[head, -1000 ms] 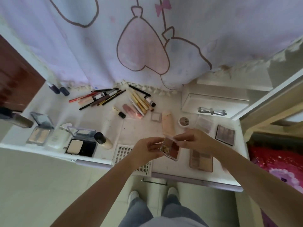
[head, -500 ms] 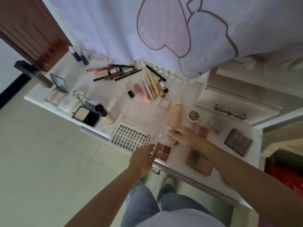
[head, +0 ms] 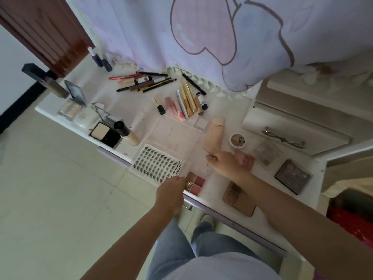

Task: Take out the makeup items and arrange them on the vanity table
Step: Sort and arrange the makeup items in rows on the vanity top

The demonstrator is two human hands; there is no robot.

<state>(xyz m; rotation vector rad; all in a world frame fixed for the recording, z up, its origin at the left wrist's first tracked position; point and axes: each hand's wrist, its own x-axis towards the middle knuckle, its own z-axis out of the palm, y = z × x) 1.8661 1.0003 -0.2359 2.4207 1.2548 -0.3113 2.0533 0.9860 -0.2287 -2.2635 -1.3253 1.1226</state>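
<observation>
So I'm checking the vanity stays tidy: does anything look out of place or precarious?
Mostly the front edge. The small clear palette with pink and glitter pans lies at the table's front edge, touched by the left hand. At the far left corner, a dark-capped bottle pokes past the tabletop. Dark specks dot the middle.

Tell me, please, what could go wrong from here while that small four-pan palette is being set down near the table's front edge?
The four-pan palette, held by the left hand, sits right at the vanity table's front edge, so it could tip off. Its clear lid stands open under the right hand and might strain or snap. The lash tray alongside could get nudged.
</observation>
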